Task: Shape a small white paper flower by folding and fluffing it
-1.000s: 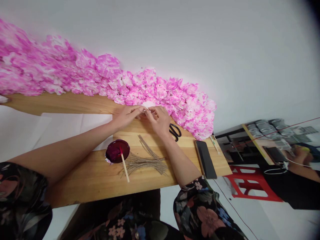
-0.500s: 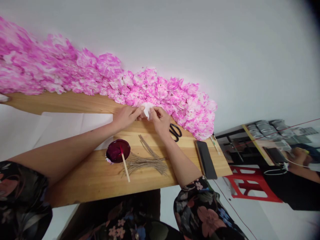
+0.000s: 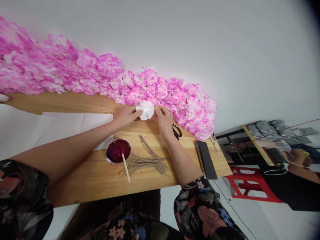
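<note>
White paper flower (image 3: pixel 146 110) held above far table (image 3: pixel 95 173) edge, between both hands. Left hand (image 3: pixel 126 116) fingers pinch left rim; right hand (image 3: pixel 163 119) fingers pinch right side. Pink flower row (image 3: pixel 160 90) just beyond.

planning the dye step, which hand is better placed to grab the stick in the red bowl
Left, probably. The left hand lies closer to the stick and red bowl. The right hand sits farther off and also pinches the white paper flower.
</note>
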`<state>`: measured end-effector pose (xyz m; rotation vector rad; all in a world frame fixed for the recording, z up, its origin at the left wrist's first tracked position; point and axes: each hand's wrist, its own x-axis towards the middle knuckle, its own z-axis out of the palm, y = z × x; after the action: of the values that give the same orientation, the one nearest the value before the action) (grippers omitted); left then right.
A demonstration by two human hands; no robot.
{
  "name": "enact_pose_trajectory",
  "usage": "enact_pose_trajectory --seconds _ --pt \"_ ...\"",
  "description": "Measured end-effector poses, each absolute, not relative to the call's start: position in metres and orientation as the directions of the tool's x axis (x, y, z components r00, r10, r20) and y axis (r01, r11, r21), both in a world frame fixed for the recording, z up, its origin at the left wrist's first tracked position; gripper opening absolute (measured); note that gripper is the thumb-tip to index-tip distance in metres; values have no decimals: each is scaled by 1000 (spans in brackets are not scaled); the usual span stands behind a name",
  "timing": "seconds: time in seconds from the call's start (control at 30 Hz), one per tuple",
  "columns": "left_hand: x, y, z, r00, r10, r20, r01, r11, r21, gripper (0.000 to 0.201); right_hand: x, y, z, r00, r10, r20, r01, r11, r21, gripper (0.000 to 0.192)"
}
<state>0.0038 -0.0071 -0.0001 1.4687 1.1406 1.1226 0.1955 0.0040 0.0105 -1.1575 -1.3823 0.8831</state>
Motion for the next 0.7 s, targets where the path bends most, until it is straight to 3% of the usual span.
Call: enact_pose_trajectory --seconds 0.17,0.4,0.53,0.7 --pt "1 -5 0 77 995 70 -29 -68 997 35 197 3 15 113 948 297 169 277 -946 40" --pt "1 -6 3 98 991 91 -73 -84 994 50 194 -10 19 -148 857 493 450 502 -739 31" --pt "2 -8 5 137 984 115 -24 -112 993 55 193 -11 18 -216 815 538 565 553 -612 27" --pt "4 -10 4 168 975 146 137 -170 976 57 191 -12 15 -279 803 526 574 579 -579 30"
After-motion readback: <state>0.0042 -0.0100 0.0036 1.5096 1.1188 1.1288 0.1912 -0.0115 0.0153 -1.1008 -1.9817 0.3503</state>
